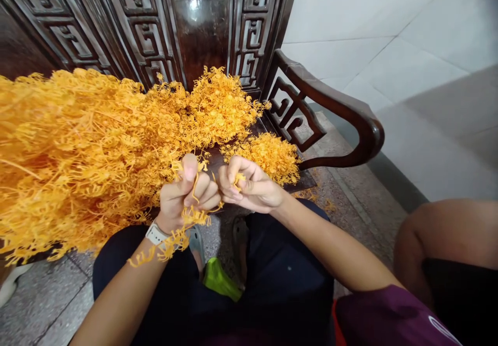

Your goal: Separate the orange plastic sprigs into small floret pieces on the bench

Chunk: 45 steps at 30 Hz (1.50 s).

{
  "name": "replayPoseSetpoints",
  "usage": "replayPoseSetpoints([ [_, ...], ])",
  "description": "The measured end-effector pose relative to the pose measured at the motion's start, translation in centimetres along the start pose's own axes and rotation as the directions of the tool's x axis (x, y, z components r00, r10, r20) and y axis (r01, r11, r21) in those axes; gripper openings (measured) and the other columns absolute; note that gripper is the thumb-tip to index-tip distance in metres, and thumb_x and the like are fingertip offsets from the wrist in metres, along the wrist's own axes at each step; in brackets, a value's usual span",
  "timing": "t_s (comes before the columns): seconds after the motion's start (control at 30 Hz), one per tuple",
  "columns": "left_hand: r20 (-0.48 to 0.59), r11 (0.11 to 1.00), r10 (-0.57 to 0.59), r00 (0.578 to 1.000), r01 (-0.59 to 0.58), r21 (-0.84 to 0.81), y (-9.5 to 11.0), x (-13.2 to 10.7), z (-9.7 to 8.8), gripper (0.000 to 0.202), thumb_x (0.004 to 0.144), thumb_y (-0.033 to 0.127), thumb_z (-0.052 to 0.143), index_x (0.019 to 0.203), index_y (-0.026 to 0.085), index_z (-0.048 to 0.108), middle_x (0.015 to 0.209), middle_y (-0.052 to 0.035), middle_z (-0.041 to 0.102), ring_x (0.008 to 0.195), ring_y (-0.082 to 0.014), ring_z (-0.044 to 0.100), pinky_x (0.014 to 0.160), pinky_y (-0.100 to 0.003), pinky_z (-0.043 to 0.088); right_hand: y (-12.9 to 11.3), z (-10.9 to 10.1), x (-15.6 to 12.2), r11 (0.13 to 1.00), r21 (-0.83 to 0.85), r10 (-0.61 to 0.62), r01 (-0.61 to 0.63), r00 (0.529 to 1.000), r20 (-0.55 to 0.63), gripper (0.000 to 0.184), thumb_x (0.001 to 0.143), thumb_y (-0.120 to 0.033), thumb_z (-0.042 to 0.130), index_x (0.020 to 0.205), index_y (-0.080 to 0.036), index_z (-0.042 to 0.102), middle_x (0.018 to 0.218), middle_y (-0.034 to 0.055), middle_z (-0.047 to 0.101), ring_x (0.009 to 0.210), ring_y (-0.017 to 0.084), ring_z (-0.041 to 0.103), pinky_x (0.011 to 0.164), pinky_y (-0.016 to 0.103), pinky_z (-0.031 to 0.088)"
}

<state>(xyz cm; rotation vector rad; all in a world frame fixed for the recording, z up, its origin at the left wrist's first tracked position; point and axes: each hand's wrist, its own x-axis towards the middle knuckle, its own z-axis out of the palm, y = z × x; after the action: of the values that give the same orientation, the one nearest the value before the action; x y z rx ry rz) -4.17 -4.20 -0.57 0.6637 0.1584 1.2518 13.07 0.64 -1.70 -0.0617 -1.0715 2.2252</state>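
Main item: a large bunch of orange dried sprigs (89,149), curly and finely branched, which I see fanning left out of my view from the hands; I cannot tell whether it rests on the seat or hangs from the left hand.
Second clump: a smaller clump of orange sprigs (268,156), just beyond the right hand, lying against the bunch's right side.
Left hand: the left hand (187,193) is clenched in a fist around the sprigs, thumb on top, with loose strands poking out below.
Right hand: the right hand (249,182) is curled just beside the left, its fingers (243,167) pinching a small orange sprig (238,180).
Left wrist: a white watch strap (156,234), with stray sprigs hanging near it.
Right arm: bare, ending in a purple sleeve (389,315) at the near right.
Lap: dark trousers (288,252) directly under both hands.
Seat: a dark wooden bench seat (299,182), far of the hands.
Bench frame: a glossy carved fretwork backrest (202,29) at the far side and a curved wooden armrest (342,112) to the right.
Floor: speckled terrazzo floor (361,216), strewn with orange crumbs (311,196) near the bench.
Near the feet: a bright green object (220,281) between the legs.
Wall: white tiled wall (389,60), far right.
Right edge: another person's bare limb (439,232), well apart from the hands.
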Motion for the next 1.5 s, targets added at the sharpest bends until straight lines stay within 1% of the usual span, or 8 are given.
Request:
replayPoseSetpoints([
  [0.23, 0.009, 0.998, -0.057, 0.998, 0.058, -0.024, -0.5, 0.0, 0.0, 0.014, 0.094, 0.031, 0.076, 0.087, 0.030, 0.064, 0.042, 0.0088, 0.020, 0.038, -0.0100, 0.012, 0.039, -0.020, 0.021, -0.1, -0.2, -0.5, 1.000, 0.014, -0.003, 0.004, 1.000, -0.014, 0.016, 0.096, -0.030, 0.077, 0.099, -0.019, 0.066, 0.074, -0.0028, 0.056, 0.062, 0.008, 0.046, 0.058, 0.022, 0.038],
  [0.5, -0.013, 0.992, -0.127, 0.992, 0.127, -0.012, -0.9, 0.1, 0.2, 0.017, 0.092, 0.037, 0.078, 0.085, 0.027, 0.066, 0.039, 0.0094, 0.019, 0.036, -0.0095, 0.012, 0.039, -0.018, 0.023, -0.3, 0.1, -0.4, 0.990, -0.140, -0.029, 0.004, 0.985, -0.172, 0.030, 0.092, -0.037, 0.082, 0.087, -0.019, 0.059, 0.072, -0.0046, 0.054, 0.061, 0.008, 0.045, 0.057, 0.022, 0.038],
  [0.7, -0.067, 0.990, -0.137, 0.988, 0.138, 0.004, -1.1, 0.7, 0.6, 0.008, 0.096, 0.034, 0.074, 0.096, 0.027, 0.070, 0.042, 0.0098, 0.026, 0.039, -0.0084, 0.012, 0.041, -0.018, 0.023, -0.7, 0.0, -0.3, 0.960, -0.278, -0.047, -0.020, 0.972, -0.230, 0.026, 0.090, -0.033, 0.085, 0.107, -0.018, 0.072, 0.071, -0.0042, 0.060, 0.059, 0.008, 0.048, 0.056, 0.021, 0.038],
  [0.9, -0.100, 0.989, -0.138, 0.985, 0.142, 0.032, -1.4, 0.9, 0.5, 0.010, 0.098, 0.033, 0.072, 0.098, 0.024, 0.070, 0.042, 0.0098, 0.030, 0.039, -0.0075, 0.015, 0.042, -0.017, 0.028, -0.8, -0.6, -0.6, 0.928, -0.370, -0.057, -0.040, 0.968, -0.246, 0.017, 0.092, -0.030, 0.082, 0.098, -0.017, 0.074, 0.068, -0.0043, 0.058, 0.059, 0.007, 0.048, 0.056, 0.020, 0.037],
  [1.17, -0.194, 0.993, -0.057, 0.979, 0.076, 0.092, -0.9, 0.9, 0.8, 0.013, 0.095, 0.027, 0.073, 0.086, 0.020, 0.066, 0.042, 0.0092, 0.029, 0.038, -0.0059, 0.015, 0.043, -0.015, 0.030, -0.1, -0.9, -0.5, 0.931, -0.364, -0.028, -0.031, 0.987, -0.157, 0.017, 0.093, -0.029, 0.081, 0.092, -0.016, 0.070, 0.064, -0.0056, 0.055, 0.056, 0.007, 0.045, 0.053, 0.020, 0.035],
  [1.37, -0.215, 0.995, 0.006, 0.977, 0.015, 0.094, -1.1, 0.7, 1.3, 0.015, 0.092, 0.024, 0.074, 0.082, 0.022, 0.064, 0.041, 0.0088, 0.028, 0.038, -0.0075, 0.014, 0.041, -0.020, 0.023, -0.2, -1.1, 0.6, 0.951, -0.309, -0.048, 0.018, 0.995, -0.091, 0.015, 0.091, -0.024, 0.082, 0.091, -0.015, 0.070, 0.064, -0.0073, 0.052, 0.054, 0.005, 0.041, 0.052, 0.019, 0.033],
  [1.43, -0.266, 0.998, 0.037, 0.963, -0.025, 0.049, -0.2, 0.9, 1.4, 0.017, 0.092, 0.020, 0.072, 0.080, 0.021, 0.061, 0.044, 0.0076, 0.029, 0.040, -0.0085, 0.019, 0.042, -0.022, 0.024, -0.6, -0.9, 0.5, 0.941, -0.336, -0.046, 0.035, 0.999, -0.023, 0.015, 0.090, -0.023, 0.083, 0.090, -0.014, 0.071, 0.068, -0.0053, 0.058, 0.057, 0.005, 0.048, 0.054, 0.019, 0.036],
  [1.5, -0.372, 0.988, 0.136, 0.918, -0.154, -0.018, 1.8, 0.9, 1.1, 0.019, 0.097, 0.016, 0.063, 0.079, 0.021, 0.059, 0.047, 0.0061, 0.033, 0.044, -0.0092, 0.026, 0.044, -0.022, 0.025, -0.7, -0.4, 0.0, 0.932, -0.361, 0.005, 0.039, 0.993, 0.121, 0.015, 0.090, -0.023, 0.083, 0.091, -0.012, 0.073, 0.077, -0.0004, 0.066, 0.065, 0.007, 0.057, 0.060, 0.020, 0.043],
])
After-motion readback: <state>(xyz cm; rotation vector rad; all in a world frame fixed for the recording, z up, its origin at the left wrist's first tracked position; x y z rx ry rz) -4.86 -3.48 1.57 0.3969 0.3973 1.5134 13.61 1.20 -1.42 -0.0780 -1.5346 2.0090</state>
